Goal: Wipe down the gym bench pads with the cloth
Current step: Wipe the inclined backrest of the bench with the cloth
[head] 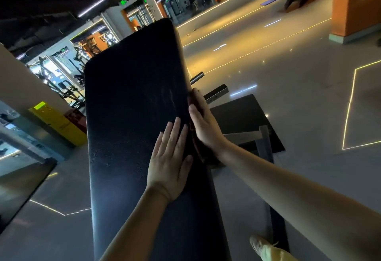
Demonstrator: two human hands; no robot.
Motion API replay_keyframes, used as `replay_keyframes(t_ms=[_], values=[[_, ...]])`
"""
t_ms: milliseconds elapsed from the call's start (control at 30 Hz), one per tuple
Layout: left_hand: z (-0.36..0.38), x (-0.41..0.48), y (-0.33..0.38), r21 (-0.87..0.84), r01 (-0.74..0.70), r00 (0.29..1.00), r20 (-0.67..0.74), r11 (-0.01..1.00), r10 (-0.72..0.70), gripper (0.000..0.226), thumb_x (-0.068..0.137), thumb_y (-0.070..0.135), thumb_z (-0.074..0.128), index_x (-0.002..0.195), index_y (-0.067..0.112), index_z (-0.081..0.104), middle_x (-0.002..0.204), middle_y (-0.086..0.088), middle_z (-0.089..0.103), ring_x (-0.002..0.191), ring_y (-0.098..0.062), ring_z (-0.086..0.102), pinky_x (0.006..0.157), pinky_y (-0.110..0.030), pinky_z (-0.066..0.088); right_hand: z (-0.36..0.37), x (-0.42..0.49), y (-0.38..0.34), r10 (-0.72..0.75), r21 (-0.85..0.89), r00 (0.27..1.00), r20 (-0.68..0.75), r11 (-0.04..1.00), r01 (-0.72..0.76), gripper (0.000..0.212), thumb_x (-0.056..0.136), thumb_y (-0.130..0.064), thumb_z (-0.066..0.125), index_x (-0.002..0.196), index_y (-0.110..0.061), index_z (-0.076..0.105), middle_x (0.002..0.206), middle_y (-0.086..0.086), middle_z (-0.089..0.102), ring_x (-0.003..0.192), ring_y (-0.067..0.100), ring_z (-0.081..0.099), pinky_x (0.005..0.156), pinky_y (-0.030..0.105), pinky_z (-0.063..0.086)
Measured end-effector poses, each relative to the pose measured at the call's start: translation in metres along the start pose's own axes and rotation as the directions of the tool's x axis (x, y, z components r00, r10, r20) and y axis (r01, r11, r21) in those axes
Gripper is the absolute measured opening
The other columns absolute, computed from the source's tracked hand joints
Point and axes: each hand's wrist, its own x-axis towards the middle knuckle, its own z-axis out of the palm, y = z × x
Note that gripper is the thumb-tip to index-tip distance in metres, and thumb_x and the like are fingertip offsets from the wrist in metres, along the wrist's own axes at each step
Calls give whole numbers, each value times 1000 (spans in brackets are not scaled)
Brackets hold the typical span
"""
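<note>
Head cam feed from a dim gym, so take this with some salt. Left hand (169,163) lies flat on the black bench pad (127,116), grip spread, fingers straight, holding nothing. Right hand (203,124) presses straight-fingered against the pad's right edge, and the dark fold under its palm is, I reckon, the cloth (199,150).

My worry is that nothing is pinching that cloth. One fast stroke along the edge and it could slide out and drop to the floor. The metal bracket (215,93) also sits just beside the right fingertips, an easy knuckle-basher.

Hard to read: the cloth is dark on dark and mostly covered, and the pad's near end runs out of frame. I can't tell which parts are wiped, beyond some faint smears mid-pad.
</note>
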Motion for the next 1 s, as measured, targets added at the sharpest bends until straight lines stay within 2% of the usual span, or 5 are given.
replay_keyframes(t_ms=[167,433,600,733,1000], values=[[-3,4,-10,-11,-45,999,6,999,45,63,103,43,18,156,10,6,165,-5,4,153,-22,4,124,-38,5,-4,6,-1,102,114,995,7,988,-102,77,90,-59,52,151,-15,31,147,13,44,137,25,43,115,54,33],[2,4,-14,-7,-67,997,-46,998,66,65,101,38,27,156,10,6,166,-1,-2,152,-22,4,124,-37,5,6,-92,-2,-21,-177,1000,-18,984,18,66,95,-53,36,152,-40,5,162,-24,2,148,-5,-2,122,27,9],[1,5,-12,-41,-57,996,-67,998,54,65,99,36,27,155,8,10,165,-4,6,152,-22,7,124,-39,8,5,-11,7,93,17,995,-32,996,-92,76,93,-60,43,154,-17,28,154,7,38,144,19,33,119,47,29],[-1,5,-10,-35,-39,998,-47,999,37,66,98,35,30,155,8,8,164,-4,6,152,-21,7,123,-39,8,-3,11,0,103,195,994,38,975,-109,46,100,-31,40,141,-10,39,129,6,55,118,12,56,102,26,45],[-2,2,-8,-54,-28,998,-54,998,25,64,99,34,29,154,4,16,164,-7,10,152,-22,7,124,-38,9,8,-108,15,13,-130,997,-78,991,-23,68,96,-50,40,156,-35,13,164,-9,17,151,9,14,120,50,23]])
